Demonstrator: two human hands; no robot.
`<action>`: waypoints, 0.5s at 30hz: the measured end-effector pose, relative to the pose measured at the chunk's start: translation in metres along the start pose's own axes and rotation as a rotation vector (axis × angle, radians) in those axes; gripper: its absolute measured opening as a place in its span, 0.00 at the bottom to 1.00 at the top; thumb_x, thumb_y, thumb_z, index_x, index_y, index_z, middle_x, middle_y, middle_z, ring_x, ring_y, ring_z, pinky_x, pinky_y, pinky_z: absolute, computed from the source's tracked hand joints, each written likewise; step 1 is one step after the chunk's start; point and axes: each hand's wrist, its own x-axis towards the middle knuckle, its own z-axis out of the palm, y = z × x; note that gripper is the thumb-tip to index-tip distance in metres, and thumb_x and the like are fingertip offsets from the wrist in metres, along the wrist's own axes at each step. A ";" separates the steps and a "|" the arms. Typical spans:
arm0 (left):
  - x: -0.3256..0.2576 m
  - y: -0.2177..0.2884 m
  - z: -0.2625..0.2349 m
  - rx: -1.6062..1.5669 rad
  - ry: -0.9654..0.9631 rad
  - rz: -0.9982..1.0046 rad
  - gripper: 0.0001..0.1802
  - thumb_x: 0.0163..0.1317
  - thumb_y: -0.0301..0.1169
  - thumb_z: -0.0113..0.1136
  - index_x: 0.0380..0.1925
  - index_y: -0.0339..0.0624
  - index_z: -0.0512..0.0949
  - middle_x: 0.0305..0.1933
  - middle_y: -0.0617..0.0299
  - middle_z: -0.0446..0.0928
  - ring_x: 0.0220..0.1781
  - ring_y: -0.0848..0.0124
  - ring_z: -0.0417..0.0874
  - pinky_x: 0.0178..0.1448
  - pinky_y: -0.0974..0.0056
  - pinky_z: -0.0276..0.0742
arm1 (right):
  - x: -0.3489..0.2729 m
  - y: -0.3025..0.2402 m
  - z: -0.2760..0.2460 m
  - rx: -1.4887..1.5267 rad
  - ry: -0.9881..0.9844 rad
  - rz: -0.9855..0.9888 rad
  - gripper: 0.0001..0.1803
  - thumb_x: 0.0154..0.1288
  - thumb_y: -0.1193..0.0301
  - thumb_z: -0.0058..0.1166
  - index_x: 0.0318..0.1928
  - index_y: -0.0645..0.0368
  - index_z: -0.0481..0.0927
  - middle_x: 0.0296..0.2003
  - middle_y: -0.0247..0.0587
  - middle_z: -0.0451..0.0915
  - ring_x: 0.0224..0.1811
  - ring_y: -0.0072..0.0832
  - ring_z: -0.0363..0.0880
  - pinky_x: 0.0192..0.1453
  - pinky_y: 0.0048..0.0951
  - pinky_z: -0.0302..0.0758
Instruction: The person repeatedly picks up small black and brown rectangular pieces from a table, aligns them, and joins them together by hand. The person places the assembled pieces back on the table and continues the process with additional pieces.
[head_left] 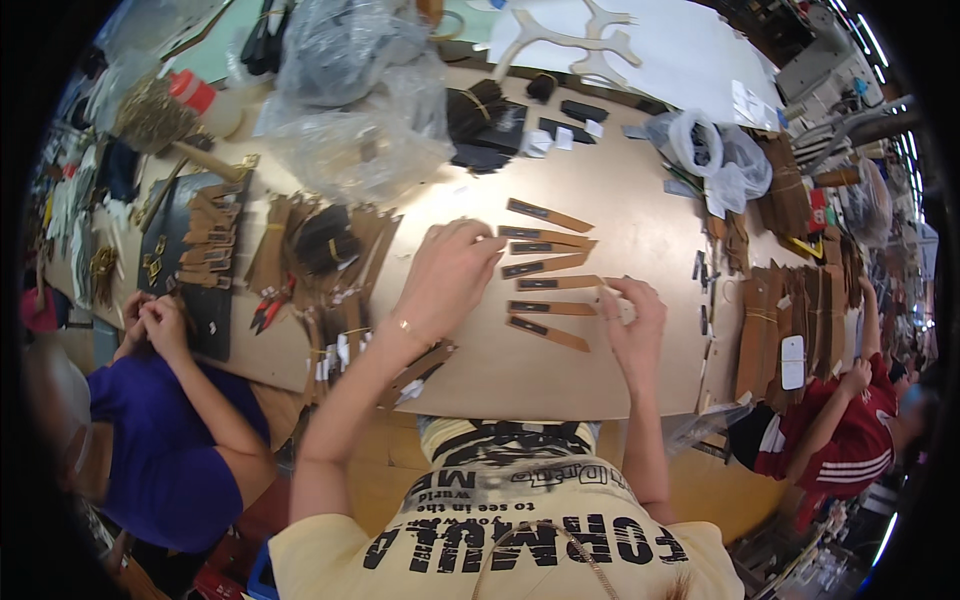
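Several brown leather strips (548, 283) lie in a loose column on the table, each with a dark rectangular patch on its left end. My left hand (452, 275) is beside the left ends of the upper strips. Its fingers are bent and drawn together, the tips close to one strip's end; what they pinch is too small to tell. On the other side, my right hand (636, 315) curls with its fingertips at the right end of a middle strip. A pale spot shows between its fingers, and I cannot make out what it is.
Bundled leather straps (325, 270) and red-handled pliers (268, 305) lie to the left, beyond them a person in purple (180, 450). A clear plastic bag (350, 120) stands at the back. More leather bundles (790, 320) are at the right, near a person in red (845, 430).
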 end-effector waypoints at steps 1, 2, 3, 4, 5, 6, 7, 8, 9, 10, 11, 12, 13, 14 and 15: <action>0.016 -0.004 0.011 -0.013 -0.119 0.085 0.10 0.62 0.25 0.60 0.44 0.41 0.83 0.47 0.56 0.79 0.52 0.58 0.78 0.56 0.56 0.71 | -0.003 0.018 -0.011 -0.065 0.080 0.023 0.11 0.60 0.71 0.65 0.43 0.60 0.84 0.39 0.42 0.82 0.41 0.38 0.79 0.51 0.36 0.73; 0.031 -0.006 0.023 0.033 -0.157 0.107 0.10 0.62 0.26 0.60 0.43 0.41 0.82 0.49 0.56 0.79 0.53 0.58 0.77 0.57 0.56 0.70 | -0.006 0.032 -0.021 -0.056 0.094 0.081 0.12 0.60 0.70 0.66 0.44 0.58 0.84 0.40 0.42 0.82 0.44 0.38 0.78 0.53 0.37 0.71; 0.045 -0.007 0.035 0.074 -0.169 0.144 0.09 0.62 0.26 0.60 0.42 0.41 0.82 0.51 0.55 0.78 0.54 0.58 0.77 0.58 0.56 0.70 | -0.009 0.044 -0.031 -0.067 0.109 0.145 0.13 0.59 0.68 0.66 0.45 0.57 0.84 0.41 0.42 0.81 0.46 0.39 0.77 0.55 0.37 0.70; 0.058 -0.011 0.045 0.119 -0.201 0.166 0.09 0.62 0.27 0.60 0.41 0.40 0.81 0.51 0.55 0.77 0.55 0.58 0.77 0.59 0.56 0.70 | -0.012 0.053 -0.035 -0.091 0.113 0.267 0.14 0.59 0.67 0.67 0.45 0.56 0.84 0.42 0.42 0.81 0.49 0.39 0.75 0.57 0.38 0.68; 0.069 -0.013 0.054 0.163 -0.238 0.188 0.08 0.61 0.27 0.60 0.40 0.40 0.81 0.52 0.55 0.77 0.55 0.58 0.76 0.59 0.56 0.70 | -0.015 0.059 -0.036 -0.083 0.112 0.213 0.15 0.58 0.67 0.68 0.45 0.56 0.84 0.42 0.42 0.80 0.49 0.39 0.75 0.57 0.38 0.68; 0.078 -0.015 0.063 0.223 -0.292 0.202 0.07 0.61 0.28 0.61 0.39 0.40 0.81 0.52 0.54 0.77 0.55 0.58 0.76 0.60 0.55 0.70 | -0.014 0.065 -0.037 -0.092 0.104 0.208 0.15 0.57 0.67 0.68 0.45 0.56 0.84 0.42 0.41 0.79 0.49 0.40 0.75 0.57 0.39 0.69; 0.084 -0.016 0.070 0.228 -0.320 0.205 0.07 0.61 0.29 0.61 0.38 0.40 0.81 0.52 0.54 0.77 0.55 0.58 0.76 0.60 0.55 0.70 | -0.014 0.069 -0.036 -0.101 0.097 0.206 0.16 0.56 0.67 0.69 0.45 0.56 0.84 0.41 0.41 0.78 0.49 0.40 0.74 0.56 0.39 0.69; 0.086 -0.018 0.074 0.246 -0.372 0.194 0.07 0.61 0.29 0.61 0.38 0.40 0.80 0.51 0.55 0.77 0.55 0.58 0.76 0.60 0.55 0.70 | -0.013 0.072 -0.033 -0.105 0.095 0.181 0.17 0.55 0.68 0.70 0.44 0.57 0.84 0.41 0.41 0.78 0.48 0.39 0.74 0.55 0.38 0.70; 0.087 -0.020 0.077 0.263 -0.422 0.181 0.07 0.61 0.30 0.61 0.37 0.40 0.80 0.51 0.55 0.77 0.55 0.58 0.76 0.60 0.55 0.70 | -0.010 0.075 -0.029 -0.110 0.092 0.153 0.17 0.53 0.68 0.71 0.43 0.58 0.84 0.41 0.40 0.78 0.47 0.38 0.75 0.54 0.37 0.71; 0.088 -0.023 0.079 0.274 -0.399 0.207 0.07 0.61 0.31 0.61 0.38 0.41 0.80 0.49 0.57 0.77 0.53 0.59 0.77 0.58 0.56 0.70 | -0.007 0.077 -0.027 -0.117 0.087 0.125 0.17 0.51 0.69 0.72 0.42 0.59 0.84 0.40 0.39 0.78 0.46 0.37 0.75 0.53 0.36 0.72; 0.087 -0.026 0.079 0.269 -0.377 0.228 0.07 0.61 0.30 0.61 0.37 0.41 0.80 0.49 0.57 0.77 0.52 0.60 0.78 0.58 0.56 0.70 | -0.004 0.080 -0.026 -0.074 0.061 0.148 0.18 0.51 0.69 0.72 0.42 0.59 0.84 0.40 0.39 0.77 0.46 0.37 0.75 0.53 0.36 0.72; 0.087 -0.028 0.079 0.264 -0.370 0.247 0.07 0.62 0.30 0.61 0.37 0.41 0.79 0.48 0.58 0.78 0.51 0.60 0.78 0.57 0.56 0.70 | 0.000 0.083 -0.026 -0.032 0.037 0.174 0.18 0.50 0.69 0.73 0.41 0.60 0.84 0.39 0.39 0.77 0.47 0.37 0.75 0.53 0.36 0.71; 0.087 -0.031 0.080 0.262 -0.370 0.258 0.06 0.62 0.30 0.60 0.37 0.41 0.79 0.47 0.59 0.78 0.50 0.60 0.78 0.56 0.56 0.70 | 0.004 0.086 -0.026 0.002 0.026 0.183 0.18 0.50 0.68 0.73 0.41 0.60 0.83 0.39 0.38 0.77 0.47 0.36 0.74 0.53 0.36 0.71; 0.087 -0.032 0.079 0.263 -0.335 0.298 0.06 0.62 0.29 0.60 0.37 0.41 0.79 0.46 0.60 0.78 0.48 0.61 0.79 0.54 0.56 0.70 | 0.008 0.088 -0.027 -0.012 0.015 0.166 0.16 0.50 0.68 0.73 0.39 0.58 0.83 0.39 0.37 0.77 0.48 0.35 0.74 0.54 0.35 0.68; 0.087 -0.033 0.080 0.267 -0.337 0.296 0.06 0.62 0.29 0.60 0.38 0.41 0.79 0.46 0.60 0.78 0.48 0.60 0.79 0.54 0.57 0.70 | 0.011 0.089 -0.027 -0.017 0.013 0.139 0.16 0.50 0.68 0.73 0.39 0.57 0.83 0.39 0.36 0.77 0.48 0.34 0.74 0.54 0.35 0.66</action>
